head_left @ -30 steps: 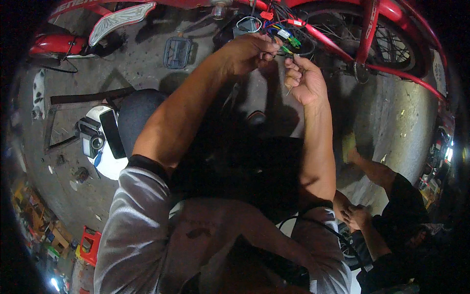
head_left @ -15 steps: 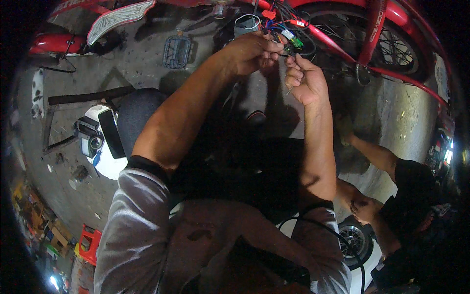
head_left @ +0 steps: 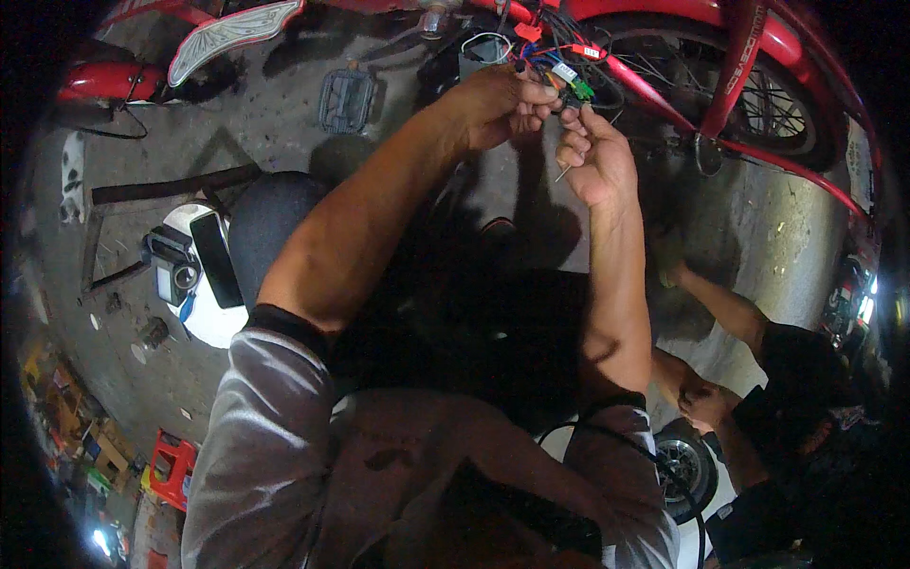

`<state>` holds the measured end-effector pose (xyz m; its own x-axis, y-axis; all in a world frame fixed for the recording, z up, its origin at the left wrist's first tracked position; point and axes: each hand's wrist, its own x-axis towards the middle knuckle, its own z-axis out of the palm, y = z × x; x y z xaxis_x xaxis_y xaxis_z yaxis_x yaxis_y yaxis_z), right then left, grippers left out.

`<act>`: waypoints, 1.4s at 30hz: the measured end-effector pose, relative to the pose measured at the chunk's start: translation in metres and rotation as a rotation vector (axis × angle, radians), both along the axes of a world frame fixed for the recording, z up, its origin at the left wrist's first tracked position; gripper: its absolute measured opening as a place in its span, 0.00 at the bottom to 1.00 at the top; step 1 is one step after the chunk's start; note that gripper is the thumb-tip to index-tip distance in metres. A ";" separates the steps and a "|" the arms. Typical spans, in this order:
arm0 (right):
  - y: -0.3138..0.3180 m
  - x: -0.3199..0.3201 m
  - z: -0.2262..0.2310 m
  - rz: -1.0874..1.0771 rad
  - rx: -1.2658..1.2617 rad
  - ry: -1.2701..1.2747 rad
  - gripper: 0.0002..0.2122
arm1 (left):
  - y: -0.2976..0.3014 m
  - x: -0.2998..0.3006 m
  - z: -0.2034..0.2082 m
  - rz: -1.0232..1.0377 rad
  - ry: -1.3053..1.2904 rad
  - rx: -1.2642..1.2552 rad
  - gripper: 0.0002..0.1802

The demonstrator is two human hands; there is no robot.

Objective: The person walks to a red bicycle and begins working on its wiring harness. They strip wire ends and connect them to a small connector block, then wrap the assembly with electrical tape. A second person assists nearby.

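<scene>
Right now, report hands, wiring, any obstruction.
Left hand pinched on wiring. Right hand alongside, closed around thin rod. Green connector just beyond both. Red frame tube nearby, no hand contact visible.

Both hands up by the red metal bike frame [head_left: 649,92]: the left hand [head_left: 517,102] pinches at the lower edge of a tangle of thin multicoloured wires [head_left: 542,55], the right hand [head_left: 599,156] just beside it, fingers curled, a slim pale rod [head_left: 562,174] poking out below! Bright green plastic connector [head_left: 581,91] right above them. Over left, a dark grey ridged pedal [head_left: 347,100]; lower, a black rectangular phone [head_left: 217,259] on a round white surface [head_left: 213,325]. Lower right, a co-worker's hand [head_left: 704,406].
</scene>
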<state>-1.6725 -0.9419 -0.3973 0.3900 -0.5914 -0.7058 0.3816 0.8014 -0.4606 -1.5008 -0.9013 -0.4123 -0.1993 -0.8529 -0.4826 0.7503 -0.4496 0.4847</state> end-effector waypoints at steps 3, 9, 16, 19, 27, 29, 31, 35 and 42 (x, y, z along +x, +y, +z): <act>0.002 0.002 0.003 0.001 -0.041 0.035 0.08 | 0.002 -0.001 0.001 0.011 -0.006 -0.010 0.05; 0.008 0.008 0.007 -0.015 -0.109 0.114 0.08 | 0.001 -0.002 -0.003 0.022 -0.024 0.006 0.04; 0.012 0.010 0.015 0.036 -0.095 0.197 0.07 | 0.000 -0.001 -0.009 0.016 -0.016 0.000 0.04; 0.012 0.011 0.016 0.022 -0.091 0.191 0.08 | 0.001 -0.001 -0.006 0.024 -0.052 0.002 0.05; 0.020 0.017 0.013 -0.100 -0.134 0.196 0.04 | 0.003 -0.001 -0.006 0.019 -0.007 -0.013 0.06; 0.022 0.019 0.013 -0.121 -0.149 0.183 0.03 | 0.004 -0.001 -0.008 0.008 0.023 -0.040 0.06; 0.024 0.020 0.013 -0.134 -0.164 0.184 0.04 | 0.003 0.000 -0.008 -0.015 0.075 -0.085 0.06; 0.024 0.021 0.014 -0.138 -0.168 0.201 0.06 | 0.000 -0.004 -0.009 0.028 0.008 0.000 0.06; 0.025 0.024 0.015 -0.163 -0.154 0.211 0.05 | 0.001 -0.003 -0.007 0.024 0.019 0.002 0.07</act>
